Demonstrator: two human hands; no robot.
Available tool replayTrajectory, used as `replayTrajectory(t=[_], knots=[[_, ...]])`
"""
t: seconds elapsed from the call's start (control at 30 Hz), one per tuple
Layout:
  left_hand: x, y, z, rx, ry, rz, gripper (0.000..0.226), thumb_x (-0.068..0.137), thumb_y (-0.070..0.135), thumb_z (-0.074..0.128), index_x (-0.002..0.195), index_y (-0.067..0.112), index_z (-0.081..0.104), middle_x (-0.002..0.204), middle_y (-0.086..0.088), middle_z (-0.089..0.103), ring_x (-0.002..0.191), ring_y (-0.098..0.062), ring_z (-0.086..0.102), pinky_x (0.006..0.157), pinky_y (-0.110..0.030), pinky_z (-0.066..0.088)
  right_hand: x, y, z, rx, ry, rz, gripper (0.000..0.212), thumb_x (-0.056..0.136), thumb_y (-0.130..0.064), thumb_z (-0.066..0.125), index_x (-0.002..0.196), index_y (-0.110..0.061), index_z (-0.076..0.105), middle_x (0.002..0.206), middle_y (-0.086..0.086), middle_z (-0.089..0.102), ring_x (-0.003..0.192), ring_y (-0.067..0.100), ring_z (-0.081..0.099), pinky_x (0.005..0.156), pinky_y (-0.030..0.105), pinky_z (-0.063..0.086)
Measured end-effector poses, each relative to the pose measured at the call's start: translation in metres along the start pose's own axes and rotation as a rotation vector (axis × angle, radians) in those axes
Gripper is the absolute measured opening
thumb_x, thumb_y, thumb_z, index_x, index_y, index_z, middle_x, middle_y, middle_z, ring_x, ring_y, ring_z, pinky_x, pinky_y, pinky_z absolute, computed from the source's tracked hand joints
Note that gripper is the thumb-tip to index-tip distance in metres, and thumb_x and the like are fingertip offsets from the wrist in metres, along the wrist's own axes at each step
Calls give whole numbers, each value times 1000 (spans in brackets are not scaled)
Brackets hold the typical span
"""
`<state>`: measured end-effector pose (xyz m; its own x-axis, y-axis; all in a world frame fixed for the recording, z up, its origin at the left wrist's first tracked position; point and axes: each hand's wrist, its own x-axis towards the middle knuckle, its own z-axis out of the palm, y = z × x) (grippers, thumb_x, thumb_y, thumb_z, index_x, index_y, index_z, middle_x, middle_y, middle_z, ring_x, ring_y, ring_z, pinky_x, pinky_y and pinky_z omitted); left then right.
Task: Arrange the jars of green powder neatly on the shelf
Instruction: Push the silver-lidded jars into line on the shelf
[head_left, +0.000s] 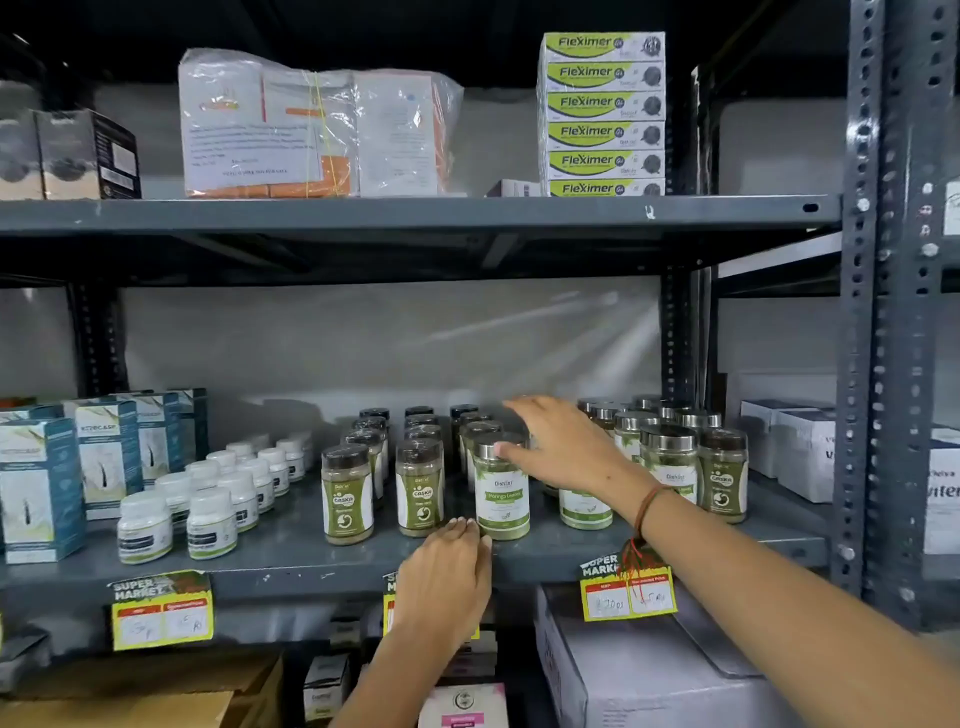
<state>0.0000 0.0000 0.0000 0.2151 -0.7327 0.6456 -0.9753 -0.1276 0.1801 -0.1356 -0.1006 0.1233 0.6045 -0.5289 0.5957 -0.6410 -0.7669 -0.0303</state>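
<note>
Bare forearms; a thin red-brown thread bracelet circles the right wrist.

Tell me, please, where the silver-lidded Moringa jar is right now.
On the middle shelf, front centre, right of the brown-lidded jars, with the right hand at the Moringa jar's lid.

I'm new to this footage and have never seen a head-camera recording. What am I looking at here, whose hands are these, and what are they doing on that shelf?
There is no machine: a person wears one wide-angle camera on the head, so you see the scene from their own viewpoint, with both bare arms reaching forward. On the grey metal shelf stand rows of dark-lidded jars of green powder, small white bottles and teal boxes to the left. The right hand touches the silver lid of a moringa jar at the front; the left hand rests its fingertips at that jar's base. The jar stands on the shelf, not lifted. More silver-lidded jars stand to the right. Yellow price tags hang from the shelf edge.
</note>
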Motion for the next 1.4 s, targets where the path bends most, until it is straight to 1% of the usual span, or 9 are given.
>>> replayTrajectory(t=[0.13, 0.23, 0.33, 0.67, 0.73, 0.83, 0.97, 1.23, 1.4], knots=[[8, 3, 10, -6, -7, -20, 34, 95, 39, 24, 90, 23, 55, 97, 6, 65, 89, -13, 60, 64, -28, 43, 14, 0, 12, -25, -84, 58, 73, 85, -64, 51, 142, -17, 47, 136, 13, 59, 123, 34, 55, 99, 46, 48], [7, 4, 19, 13, 35, 0, 42, 95, 35, 22, 101, 20, 61, 108, 1, 69, 100, -13, 62, 82, -27, 47, 22, 1, 23, -4, -108, 95, 77, 78, -75, 47, 123, -14, 61, 111, 9, 70, 105, 32, 64, 85, 44, 54], [6, 3, 27, 20, 57, -4, 45, 95, 31, 30, 114, 10, 65, 120, -7, 67, 114, -18, 60, 96, -32, 46, 24, -1, 29, 17, -106, 87, 79, 74, -80, 49, 115, -15, 65, 86, -1, 66, 89, 26, 67, 75, 38, 55], [2, 2, 26, 42, 47, -4, 50, 96, 33, 26, 119, 8, 63, 125, -10, 64, 120, -19, 56, 101, -33, 41, 13, -1, 3, 103, -23, 79, 76, 62, -82, 56, 107, -21, 70, 100, -4, 73, 93, 19, 66, 83, 38, 54], [2, 3, 25, 40, 47, -11, 47, 96, 31, 30, 116, 7, 65, 122, -11, 66, 117, -20, 58, 100, -34, 43, 1, 2, -10, 176, -4, 95, 77, 61, -82, 58, 111, -24, 70, 109, -8, 72, 98, 14, 64, 81, 30, 53], [-1, 5, 22, 24, 42, -11, 42, 95, 28, 36, 110, 5, 68, 116, -13, 69, 113, -24, 61, 97, -36, 45, -21, 12, -34, 309, -2, 126, 76, 59, -82, 63, 112, -28, 70, 109, -14, 68, 94, 3, 59, 67, 13, 41], [-3, 9, 19, -9, 38, -26, 43, 95, 28, 36, 108, 2, 68, 113, -16, 69, 111, -27, 62, 96, -39, 46, -50, 40, -63, 506, -63, 238, 71, 56, -75, 76, 112, -31, 70, 106, -11, 69, 91, 5, 67, 60, 22, 59], [-5, 12, 18, 23, 34, -31, 45, 94, 29, 34, 108, 2, 68, 112, -15, 70, 110, -26, 63, 94, -40, 48, -93, 123, -114, 314, -132, 440, 63, 61, -66, 79, 108, -26, 69, 96, -5, 70, 75, 12, 69, 55, 23, 55], [-4, 10, 23, 31, 38, -34, 48, 93, 30, 32, 107, 2, 69, 110, -14, 71, 108, -26, 64, 95, -41, 49, -102, 174, -123, 50, -116, 531, 73, 59, -73, 76, 105, -15, 72, 104, 6, 74, 89, 23, 70, 84, 42, 59]])
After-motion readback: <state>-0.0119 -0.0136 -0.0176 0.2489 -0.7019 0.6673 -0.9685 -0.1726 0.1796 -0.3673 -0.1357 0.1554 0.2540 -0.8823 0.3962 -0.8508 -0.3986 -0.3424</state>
